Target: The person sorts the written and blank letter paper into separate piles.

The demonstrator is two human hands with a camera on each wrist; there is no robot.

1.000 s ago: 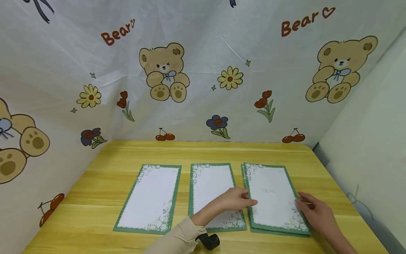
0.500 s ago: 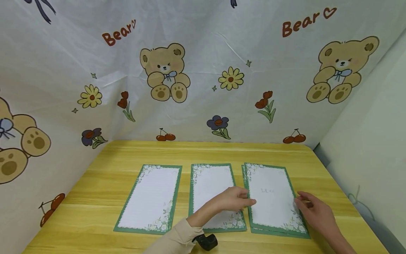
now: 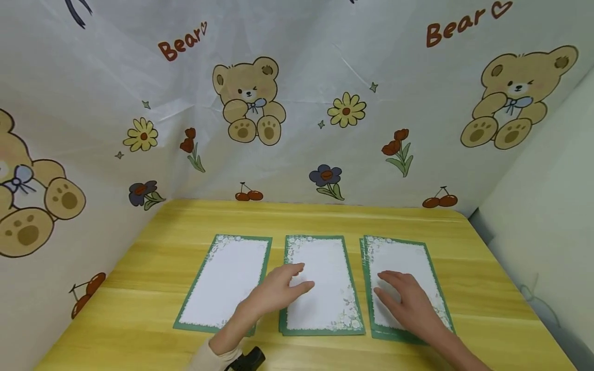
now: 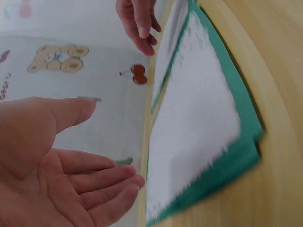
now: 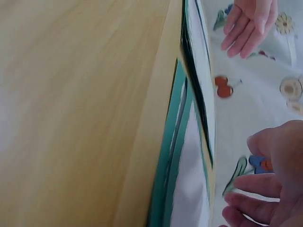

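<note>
A white bear-print backdrop cloth (image 3: pixel 297 154) rises behind the wood-grain table (image 3: pixel 487 293). On the table lie three green-bordered floral writing papers in a row: left sheet (image 3: pixel 229 281), middle stack (image 3: pixel 327 293) and right stack (image 3: pixel 403 257), the stacks' layers slightly offset. Their long axes run from near edge to far, the left one's far end slanting right, the others' left. The left hand (image 3: pixel 278 287), fingers extended and released, hovers over the middle stack's left edge, partly hiding the left sheet; the right hand (image 3: pixel 410 301), fingers loose and released, covers part of the right stack. A black wrist device (image 3: pixel 248 359) sits at the left cuff (image 3: pixel 214 356).
</note>
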